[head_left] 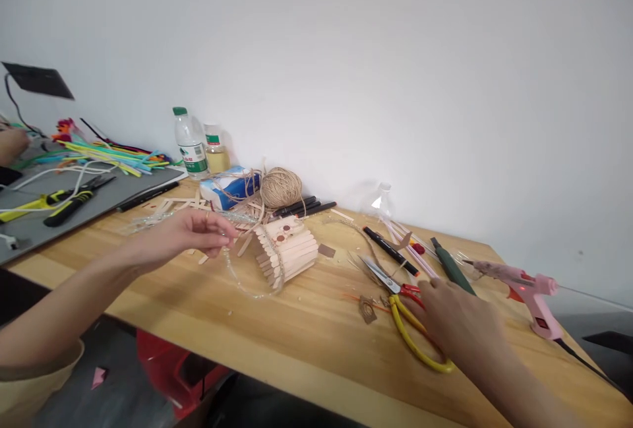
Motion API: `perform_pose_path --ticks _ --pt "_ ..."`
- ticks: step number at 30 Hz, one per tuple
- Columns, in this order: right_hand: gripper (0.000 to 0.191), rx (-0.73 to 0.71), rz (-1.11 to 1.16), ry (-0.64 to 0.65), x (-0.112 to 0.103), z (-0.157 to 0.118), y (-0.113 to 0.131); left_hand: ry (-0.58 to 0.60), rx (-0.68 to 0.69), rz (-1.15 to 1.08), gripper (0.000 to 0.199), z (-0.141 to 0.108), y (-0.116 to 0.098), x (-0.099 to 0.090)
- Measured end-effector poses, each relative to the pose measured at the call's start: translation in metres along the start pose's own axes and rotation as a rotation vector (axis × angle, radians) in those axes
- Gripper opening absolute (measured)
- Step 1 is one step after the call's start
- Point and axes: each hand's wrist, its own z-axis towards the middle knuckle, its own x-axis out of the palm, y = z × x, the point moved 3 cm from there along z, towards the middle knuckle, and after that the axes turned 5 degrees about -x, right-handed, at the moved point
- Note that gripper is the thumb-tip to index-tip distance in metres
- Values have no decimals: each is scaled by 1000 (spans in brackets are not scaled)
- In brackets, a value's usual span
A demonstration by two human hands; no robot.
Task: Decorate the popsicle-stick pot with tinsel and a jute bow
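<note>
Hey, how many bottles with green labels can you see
2: a taller bottle with a green cap, and a shorter bottle holding yellow liquid just right of it, near the wall.

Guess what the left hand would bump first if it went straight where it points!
The left hand would probably meet the little stick house first, but the hand's height is unclear.

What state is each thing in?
Water bottle: upright, capped
Small bottle: upright, yellow liquid inside
Glue gun: on table, red light lit
Scissors: lying flat, right hand at handles
Clear string: pinched in left hand, sagging
Twine ball: wound, some twine loose
Pliers: lying down
</note>
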Motion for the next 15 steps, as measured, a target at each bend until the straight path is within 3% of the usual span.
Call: perform_pose_path --ticks 1,3,4,9,15 --pt "27 -41 -72 3 -7 10 10 -9 -21 5 16 2 6 -7" --pt "28 -325 22 4 -16 38 40 5 -53 27 17 6 16 -14" --pt "27 -385 57 7 -17 54 53 24 -68 40 16 8 20 -14" --pt "42 -503 87 11 6 128 97 110 -82 218 16 24 41 -5" --pt "36 -608 86 60 36 155 111 -185 7 422 17 48 58 -17"
